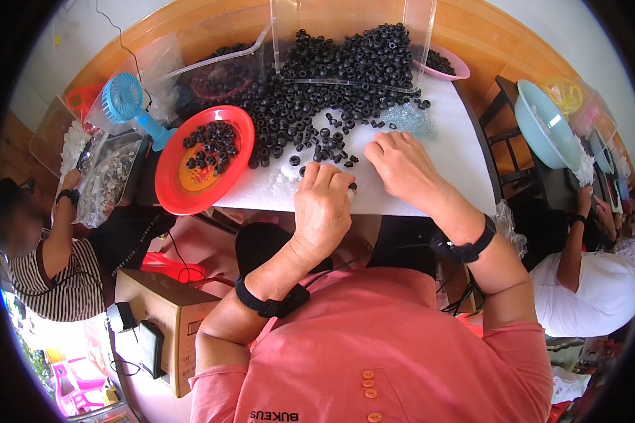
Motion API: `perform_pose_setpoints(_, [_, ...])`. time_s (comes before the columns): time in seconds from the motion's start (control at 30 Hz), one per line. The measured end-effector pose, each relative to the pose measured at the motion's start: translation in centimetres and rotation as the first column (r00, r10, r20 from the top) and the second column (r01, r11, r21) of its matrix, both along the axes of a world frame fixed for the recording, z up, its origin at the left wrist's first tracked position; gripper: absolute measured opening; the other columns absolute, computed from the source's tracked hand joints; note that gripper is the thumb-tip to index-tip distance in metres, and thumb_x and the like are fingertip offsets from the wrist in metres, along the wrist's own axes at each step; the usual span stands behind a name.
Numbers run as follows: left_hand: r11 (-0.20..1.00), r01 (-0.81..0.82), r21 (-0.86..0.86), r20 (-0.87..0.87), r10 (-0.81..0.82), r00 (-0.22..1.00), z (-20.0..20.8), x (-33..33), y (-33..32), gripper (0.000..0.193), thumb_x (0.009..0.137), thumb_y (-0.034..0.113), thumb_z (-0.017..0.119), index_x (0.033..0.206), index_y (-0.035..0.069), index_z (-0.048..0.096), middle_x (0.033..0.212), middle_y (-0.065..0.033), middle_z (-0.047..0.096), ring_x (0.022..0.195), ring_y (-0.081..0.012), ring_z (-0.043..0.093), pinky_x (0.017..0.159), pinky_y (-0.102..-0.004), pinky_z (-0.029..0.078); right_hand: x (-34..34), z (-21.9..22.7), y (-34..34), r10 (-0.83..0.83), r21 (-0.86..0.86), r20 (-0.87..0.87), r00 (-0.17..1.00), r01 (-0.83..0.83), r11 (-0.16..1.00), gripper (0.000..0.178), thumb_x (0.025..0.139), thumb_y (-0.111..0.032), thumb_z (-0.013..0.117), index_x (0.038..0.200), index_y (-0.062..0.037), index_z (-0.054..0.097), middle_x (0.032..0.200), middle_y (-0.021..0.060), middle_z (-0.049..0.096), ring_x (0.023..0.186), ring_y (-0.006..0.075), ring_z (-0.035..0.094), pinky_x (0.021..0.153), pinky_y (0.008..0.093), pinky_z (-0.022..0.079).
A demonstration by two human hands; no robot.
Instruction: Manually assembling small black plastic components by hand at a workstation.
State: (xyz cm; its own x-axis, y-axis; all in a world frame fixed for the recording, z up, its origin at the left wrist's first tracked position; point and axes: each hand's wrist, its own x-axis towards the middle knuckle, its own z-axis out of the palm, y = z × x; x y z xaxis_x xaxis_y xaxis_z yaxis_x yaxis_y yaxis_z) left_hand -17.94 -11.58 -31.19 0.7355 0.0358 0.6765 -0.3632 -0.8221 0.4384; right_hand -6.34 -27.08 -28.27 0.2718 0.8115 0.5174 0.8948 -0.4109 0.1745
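Observation:
My left hand [322,211] is closed at the table's near edge, with a small black part [353,187] and a bit of white showing at its fingertips. To the right, my right hand [406,169] has its fingers bent down together over the white tabletop; whatever they may hold is hidden. Just beyond it lies a patch of tiny clear pieces [410,120]. Loose black ring-like parts [328,146] are scattered in front of both hands, spreading from a big pile [289,116]. Small white pieces [281,178] sit beside my left hand.
A red plate [241,134] with black parts stands on the left, by a blue fan [123,99]. Clear plastic bins [430,35] and a pink bowl [460,67] line the back. Co-workers sit at both sides; a blue basin [550,130] stands right. A cardboard box [152,310] is at lower left.

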Motion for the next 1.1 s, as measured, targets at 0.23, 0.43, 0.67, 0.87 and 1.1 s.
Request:
perform_pose_setpoints(0.23, [0.894,0.126,-0.430,-0.129,-0.198,0.972,0.5,-0.5,0.5,0.020,0.074,-0.006,0.064,0.093,-0.001,0.063,0.086,-0.0134,0.060,0.080,-0.0313,0.056,0.067,-0.0396,0.048,-4.1,0.6,0.0,0.365,0.492,-0.703,0.611,0.047,0.869,0.014,0.080,0.009,0.062,0.092,0.0004,0.062,0.085,0.0087,0.059,0.073,0.0225,0.061,0.065,0.0305,0.048])
perform_pose_setpoints(0.43, [0.869,0.112,-0.482,-0.181,-0.224,0.958,1.0,-0.8,0.7,0.021,0.074,-0.005,0.065,0.095,-0.001,0.064,0.084,-0.0131,0.058,0.079,-0.0312,0.056,0.068,-0.0397,0.048,-5.2,0.3,0.6,0.399,0.542,-0.660,0.636,0.036,0.839,0.014,0.080,0.010,0.062,0.090,0.0003,0.061,0.083,0.0082,0.058,0.072,0.0218,0.061,0.064,0.0304,0.049])
perform_pose_setpoints(0.67, [0.950,0.217,-0.225,-0.040,-0.231,0.972,0.0,-0.6,1.8,0.020,0.074,-0.005,0.065,0.093,0.000,0.064,0.082,-0.0134,0.057,0.079,-0.0319,0.057,0.066,-0.0393,0.048,-5.0,1.2,0.6,0.337,0.404,-0.880,0.335,0.155,0.902,0.009,0.083,0.008,0.063,0.088,0.0015,0.060,0.082,0.0026,0.062,0.075,0.0095,0.061,0.069,0.0229,0.051])
perform_pose_setpoints(0.87, [0.844,0.255,-0.472,-0.155,-0.364,0.919,0.7,-1.7,2.1,0.020,0.077,-0.005,0.066,0.096,-0.001,0.063,0.082,-0.0124,0.055,0.075,-0.0296,0.057,0.068,-0.0378,0.047,-5.0,0.7,1.1,0.427,0.429,-0.901,0.073,0.276,0.860,0.011,0.082,0.008,0.065,0.088,0.0000,0.061,0.084,0.0018,0.064,0.075,0.0071,0.061,0.070,0.0219,0.051])
perform_pose_setpoints(1.1, [0.787,0.231,-0.573,-0.203,-0.409,0.890,0.5,-3.1,2.9,0.018,0.080,-0.003,0.066,0.098,-0.002,0.063,0.084,-0.0109,0.056,0.076,-0.0247,0.057,0.070,-0.0337,0.047,-6.3,0.4,1.9,0.466,0.433,-0.885,-0.019,0.339,0.836,0.010,0.082,0.005,0.068,0.086,-0.0008,0.061,0.081,0.0001,0.063,0.074,0.0051,0.060,0.067,0.0199,0.051])
